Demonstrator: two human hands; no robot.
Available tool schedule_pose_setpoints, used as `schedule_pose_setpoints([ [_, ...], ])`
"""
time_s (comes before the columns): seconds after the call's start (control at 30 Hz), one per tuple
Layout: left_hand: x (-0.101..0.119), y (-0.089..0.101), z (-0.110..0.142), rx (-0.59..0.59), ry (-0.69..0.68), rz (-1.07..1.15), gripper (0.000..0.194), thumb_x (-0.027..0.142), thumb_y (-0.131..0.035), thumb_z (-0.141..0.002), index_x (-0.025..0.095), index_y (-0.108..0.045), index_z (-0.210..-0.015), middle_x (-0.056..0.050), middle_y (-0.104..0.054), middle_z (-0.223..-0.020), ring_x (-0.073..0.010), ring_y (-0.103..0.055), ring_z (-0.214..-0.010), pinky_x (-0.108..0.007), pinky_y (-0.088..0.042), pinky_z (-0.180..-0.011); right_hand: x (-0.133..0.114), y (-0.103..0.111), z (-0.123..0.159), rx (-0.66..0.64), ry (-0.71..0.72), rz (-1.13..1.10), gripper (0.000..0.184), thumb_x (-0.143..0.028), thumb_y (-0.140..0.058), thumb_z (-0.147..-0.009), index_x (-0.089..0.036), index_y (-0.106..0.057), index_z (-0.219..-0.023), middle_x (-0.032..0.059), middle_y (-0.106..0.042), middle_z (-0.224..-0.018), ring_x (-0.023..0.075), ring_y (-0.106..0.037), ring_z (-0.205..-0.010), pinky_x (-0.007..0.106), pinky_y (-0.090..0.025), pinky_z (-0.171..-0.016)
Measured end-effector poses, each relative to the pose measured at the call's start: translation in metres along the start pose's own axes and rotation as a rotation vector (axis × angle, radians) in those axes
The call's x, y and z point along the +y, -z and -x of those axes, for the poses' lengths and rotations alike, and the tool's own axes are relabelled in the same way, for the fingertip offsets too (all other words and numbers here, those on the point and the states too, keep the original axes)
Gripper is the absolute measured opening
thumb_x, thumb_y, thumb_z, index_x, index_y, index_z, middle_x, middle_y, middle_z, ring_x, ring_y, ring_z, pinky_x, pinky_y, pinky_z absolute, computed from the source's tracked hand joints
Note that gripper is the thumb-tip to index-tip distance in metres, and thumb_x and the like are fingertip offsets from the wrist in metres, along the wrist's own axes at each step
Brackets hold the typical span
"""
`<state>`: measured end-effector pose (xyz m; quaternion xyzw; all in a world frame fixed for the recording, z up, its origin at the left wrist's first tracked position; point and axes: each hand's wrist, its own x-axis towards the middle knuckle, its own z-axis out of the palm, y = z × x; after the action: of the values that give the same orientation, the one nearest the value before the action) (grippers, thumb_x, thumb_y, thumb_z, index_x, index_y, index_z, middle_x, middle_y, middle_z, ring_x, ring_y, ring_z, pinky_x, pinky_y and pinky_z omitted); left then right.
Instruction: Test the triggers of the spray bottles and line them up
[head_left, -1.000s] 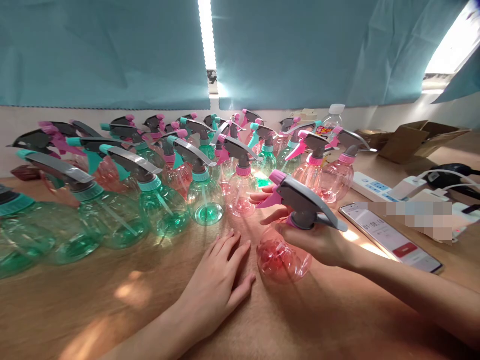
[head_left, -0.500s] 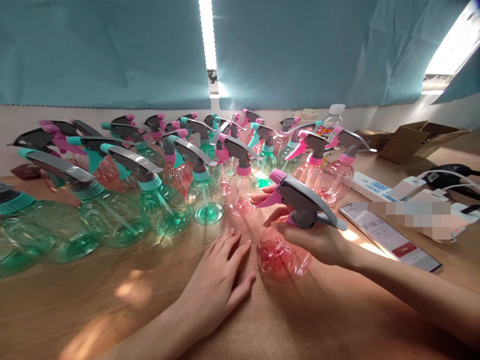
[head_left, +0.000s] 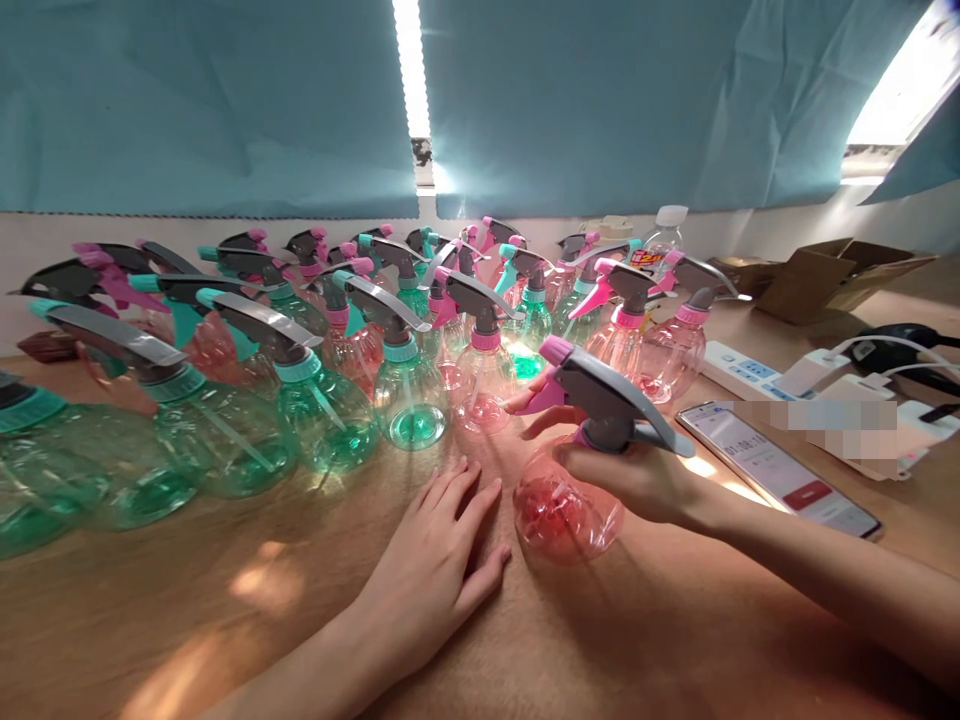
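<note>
A clear pink spray bottle (head_left: 566, 515) with a grey and pink trigger head stands at the centre right, leaning slightly. My right hand (head_left: 622, 475) is closed around its neck, with the thumb on the near side and the forefinger at the pink trigger (head_left: 541, 392). To the left of it, my left hand (head_left: 439, 565) lies flat on the wooden table (head_left: 300, 640), fingers stretched out and holding nothing. Just beyond the hands stand another pink spray bottle (head_left: 482, 388) and a green spray bottle (head_left: 411, 400) with a little liquid-looking green at its base.
Several more green and pink spray bottles (head_left: 225, 440) fill the left and back. On the right lie a phone (head_left: 780, 470) showing a timer, a white power strip (head_left: 739, 370) with plugs and cables, and an open cardboard box (head_left: 832, 280). Blue-green cloth (head_left: 600, 110) hangs behind.
The fingers of my right hand have drawn in slightly at the trigger. My left hand and the standing bottles have stayed put; the view has shifted a little.
</note>
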<state>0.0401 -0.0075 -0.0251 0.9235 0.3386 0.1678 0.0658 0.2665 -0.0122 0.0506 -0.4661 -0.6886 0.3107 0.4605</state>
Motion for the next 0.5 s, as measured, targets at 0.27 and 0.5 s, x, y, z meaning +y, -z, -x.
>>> schedule_pose_setpoints([
  [0.27, 0.006, 0.012, -0.006, -0.107, 0.008, -0.059, 0.048, 0.038, -0.049, -0.097, 0.014, -0.049, -0.138, -0.019, -0.049, -0.144, -0.0352, -0.042, -0.135, -0.059, -0.039, -0.108, 0.005, 0.006, 0.004, -0.031, -0.08, -0.006, 0.021, -0.012, -0.056, -0.07, -0.026, -0.057, -0.086, -0.0075, -0.037, -0.054, 0.0119, -0.037, -0.049, 0.027, -0.032, -0.046],
  [0.5, 0.006, 0.013, -0.006, -0.084, 0.002, -0.052, 0.048, 0.037, -0.05, -0.097, 0.013, -0.049, -0.139, -0.019, -0.051, -0.143, -0.0364, -0.044, -0.134, -0.06, -0.04, -0.107, 0.004, 0.006, 0.004, -0.055, -0.081, -0.037, 0.024, -0.009, -0.054, -0.068, -0.026, -0.056, -0.085, -0.0091, -0.033, -0.052, 0.0094, -0.026, -0.046, 0.025, -0.023, -0.043],
])
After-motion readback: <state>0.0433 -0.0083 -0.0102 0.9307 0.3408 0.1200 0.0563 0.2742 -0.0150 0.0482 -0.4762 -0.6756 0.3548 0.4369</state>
